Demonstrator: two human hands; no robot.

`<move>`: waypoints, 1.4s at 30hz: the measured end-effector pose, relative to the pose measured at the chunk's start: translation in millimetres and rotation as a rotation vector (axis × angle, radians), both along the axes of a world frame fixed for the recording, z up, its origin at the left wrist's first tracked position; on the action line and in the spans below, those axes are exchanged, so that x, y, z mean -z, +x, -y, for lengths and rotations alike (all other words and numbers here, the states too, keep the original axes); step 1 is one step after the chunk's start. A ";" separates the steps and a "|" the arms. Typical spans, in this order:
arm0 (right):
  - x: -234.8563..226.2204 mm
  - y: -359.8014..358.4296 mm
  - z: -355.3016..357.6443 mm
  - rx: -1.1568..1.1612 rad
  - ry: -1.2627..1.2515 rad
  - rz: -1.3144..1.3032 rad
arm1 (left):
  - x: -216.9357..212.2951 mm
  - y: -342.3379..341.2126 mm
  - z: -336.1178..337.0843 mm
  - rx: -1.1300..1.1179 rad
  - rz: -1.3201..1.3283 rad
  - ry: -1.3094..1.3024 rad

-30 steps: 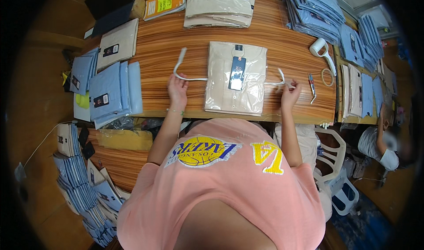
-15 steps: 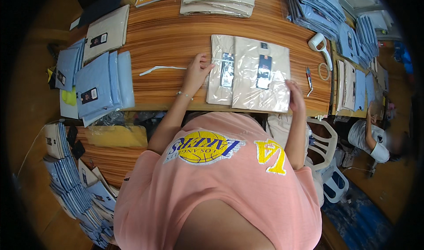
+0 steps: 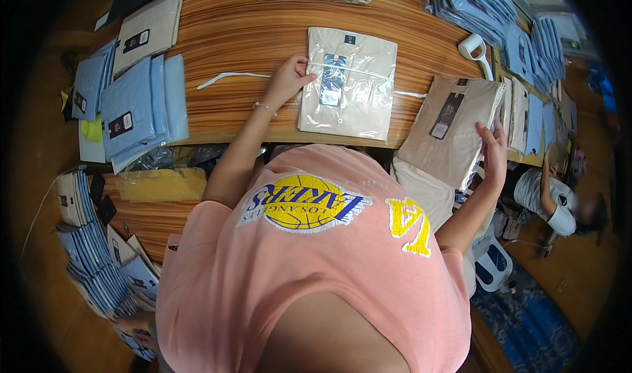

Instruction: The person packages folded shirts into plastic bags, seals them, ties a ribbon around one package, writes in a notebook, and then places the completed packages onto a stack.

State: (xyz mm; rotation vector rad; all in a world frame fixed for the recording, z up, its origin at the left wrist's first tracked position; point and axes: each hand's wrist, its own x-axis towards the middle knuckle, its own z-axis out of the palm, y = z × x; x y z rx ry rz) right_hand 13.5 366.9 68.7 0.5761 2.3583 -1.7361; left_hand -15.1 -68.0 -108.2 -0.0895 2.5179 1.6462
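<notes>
Left hand point(image 3: 288, 80) spread flat on bagged beige shirt point(image 3: 347, 83) near wooden surface point(image 3: 230, 37) front edge, right hand point(image 3: 494, 152) gripping second bagged beige shirt point(image 3: 454, 129) overhanging edge, bare wood leftward.

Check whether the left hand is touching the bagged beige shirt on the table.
Touching. The head view shows the left hand with fingertips resting on the left edge of the bagged beige shirt.
</notes>
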 end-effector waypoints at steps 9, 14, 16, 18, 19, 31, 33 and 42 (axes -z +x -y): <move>-6.1 0.4 -3.0 0.019 -0.015 -0.072 | 2.6 1.1 9.1 -0.089 -0.052 0.123; -23.9 -4.7 14.0 0.022 -0.061 -0.170 | -18.2 4.6 5.2 -0.030 -0.163 0.054; -25.5 -15.5 19.3 0.004 -0.092 -0.208 | -14.0 2.8 5.2 0.064 -0.075 -0.027; -32.7 -25.5 41.5 -0.034 -0.161 -0.247 | -31.5 4.9 -6.4 0.023 -0.132 -0.070; -36.7 -30.9 58.8 -0.053 -0.196 -0.267 | -37.7 6.6 -9.2 0.003 -0.162 -0.091; 16.3 -74.2 200.7 -0.568 -0.224 -0.138 | -5.2 -26.5 180.4 -0.262 0.330 0.826; 51.5 -78.3 171.0 -0.512 -0.105 -0.085 | -3.4 -32.8 212.0 -0.297 0.288 0.411; 153.5 -55.3 142.2 -0.361 0.418 -0.297 | -47.5 -43.0 46.5 -0.195 -0.466 -0.193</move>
